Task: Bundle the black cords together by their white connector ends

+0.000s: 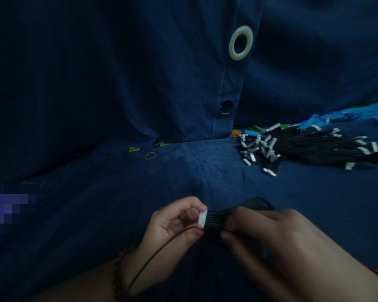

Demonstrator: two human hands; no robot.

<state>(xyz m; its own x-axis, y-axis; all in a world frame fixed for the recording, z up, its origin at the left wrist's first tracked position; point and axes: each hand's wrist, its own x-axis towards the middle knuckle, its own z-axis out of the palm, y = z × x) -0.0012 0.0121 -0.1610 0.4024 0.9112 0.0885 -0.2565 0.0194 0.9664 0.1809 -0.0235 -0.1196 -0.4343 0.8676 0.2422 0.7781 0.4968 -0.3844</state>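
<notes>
Black cord bundle (217, 219) pinched by left hand (168, 239) and right hand (271, 251) near white crimp end (202, 218); lower strands (204, 268) lost in shadow.

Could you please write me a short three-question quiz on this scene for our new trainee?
1. Which hand holds the white tip of the bundle of black cords?
2. True or false: a rubber band lies on the blue cloth, to the left of the pile of tipped cords.
3. What is worn on the left wrist?

Key:
1. The left hand
2. True
3. A bead bracelet
</notes>
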